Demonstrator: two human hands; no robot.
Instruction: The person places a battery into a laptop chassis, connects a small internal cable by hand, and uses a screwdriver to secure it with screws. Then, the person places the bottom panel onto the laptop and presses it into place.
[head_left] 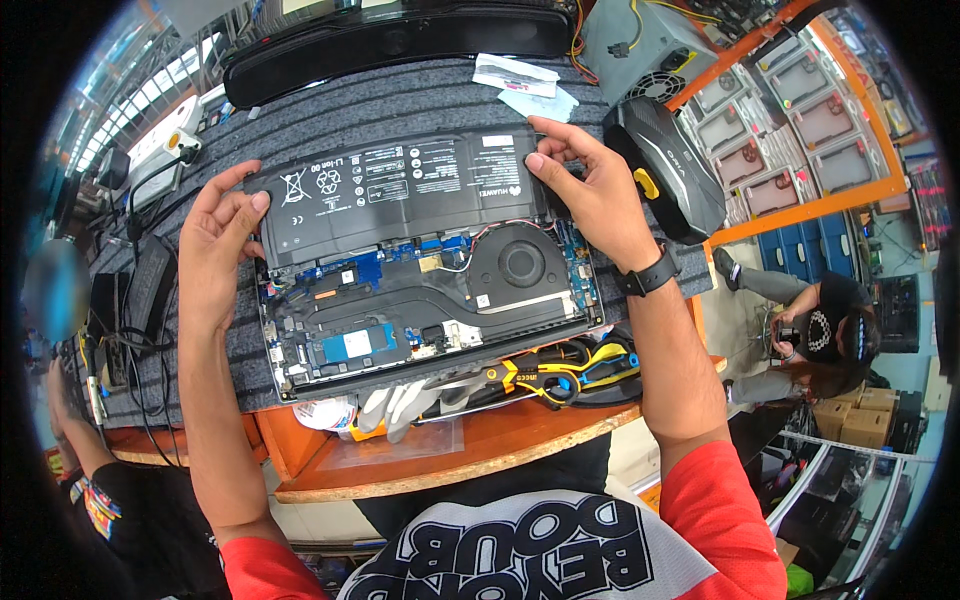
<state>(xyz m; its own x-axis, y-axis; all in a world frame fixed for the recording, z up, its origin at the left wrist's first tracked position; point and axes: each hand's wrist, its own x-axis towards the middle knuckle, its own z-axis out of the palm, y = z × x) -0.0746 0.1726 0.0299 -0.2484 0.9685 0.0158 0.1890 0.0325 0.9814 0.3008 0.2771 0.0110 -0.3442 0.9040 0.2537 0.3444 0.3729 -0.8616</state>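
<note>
An opened laptop base (400,300) lies on a grey striped mat, its inner parts showing. Across its far half is a wide, flat black laptop battery (400,195) with white print. My left hand (222,225) pinches the battery's left end between thumb and fingers. At the opposite end, my right hand (597,190) grips the battery's right edge, its thumb on top. Whether the battery is lifted off the base cannot be told. Nearer me in the base are a round black fan (520,262), blue circuit board strips and a small blue module (358,343).
Pliers with yellow and black handles (540,378) and other tools lie along the bench's near edge. A long black speaker bar (400,42) stands behind, with a power supply (655,45) and a black case (668,170) at right. Cables and a black adapter (150,285) are left. Other people sit on both sides.
</note>
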